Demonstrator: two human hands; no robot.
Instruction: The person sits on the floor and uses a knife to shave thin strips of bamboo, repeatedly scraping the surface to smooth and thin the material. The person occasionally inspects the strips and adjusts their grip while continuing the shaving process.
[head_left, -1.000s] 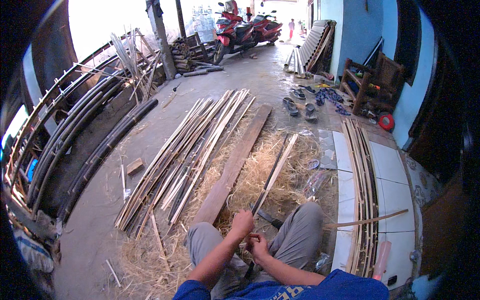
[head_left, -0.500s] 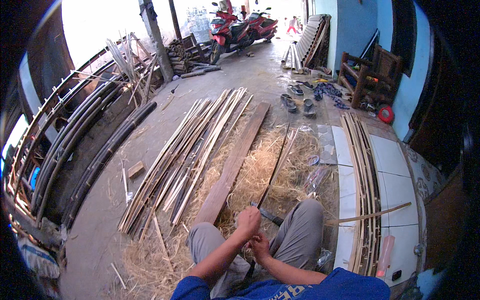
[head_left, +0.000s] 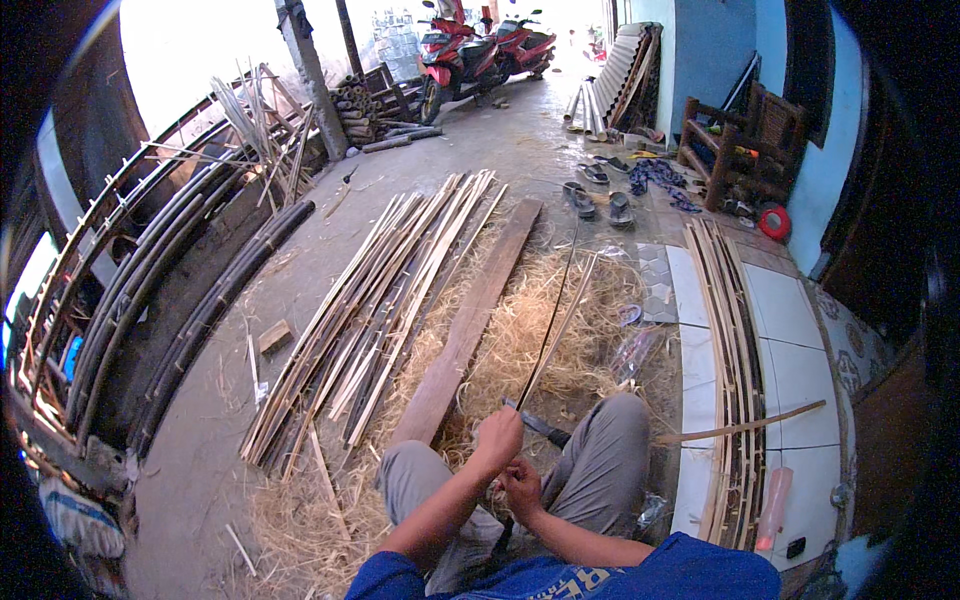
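Note:
My left hand is closed around a long, thin dark bamboo strip, which slants forward and right above the shavings. Just below it, between my knees, my right hand is curled shut; whatever its fingers grip is hidden. A knife with a dark handle rests beside my right knee, close to my left hand but apart from it. Under the strip, a heap of pale, curly shavings covers the floor, with a light split strip on it. A wide brown plank lies left of the heap.
Many split bamboo strips lie to the left, beside a small wood block. At right, a bundle of strips rests on white tiles, crossed by a single slat. Sandals, a bamboo chair and motorcycles stand farther off.
The dark strip's far end has risen slightly, and the strip looks thinner, as if turned. My left hand has barely shifted. The knife's blade shows more clearly beside it.

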